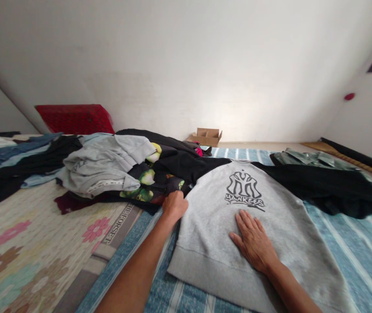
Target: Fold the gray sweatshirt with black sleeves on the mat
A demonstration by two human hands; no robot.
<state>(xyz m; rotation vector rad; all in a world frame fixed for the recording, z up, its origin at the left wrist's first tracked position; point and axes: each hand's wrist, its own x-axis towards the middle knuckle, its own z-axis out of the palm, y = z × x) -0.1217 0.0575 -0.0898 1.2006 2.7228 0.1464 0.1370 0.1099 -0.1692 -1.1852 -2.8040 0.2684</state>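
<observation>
A grey sweatshirt [212, 226] with black sleeves and a dark "NY Yankees" print lies spread front side up, its hem toward me. My left hand [175, 204] is closed at its left side edge, just below the left sleeve, and seems to pinch the fabric there; the fingertips are hidden. On the sweatshirt's chest, below the print, my right hand [253, 239] rests flat with fingers stretched out. The black sleeve [332, 187] on the right reaches outward. The left sleeve runs toward a pile of clothes and partly blends with it.
Left of the sweatshirt lies a heap with a light grey garment [107, 161] and a dark fruit-print garment [146, 184]. Beneath are a blue striped sheet [362, 243] and a flowered mat [42, 243]. Behind stand a cardboard box [208, 138] and a red object [75, 119]. Grey-green clothing [313, 158] lies right.
</observation>
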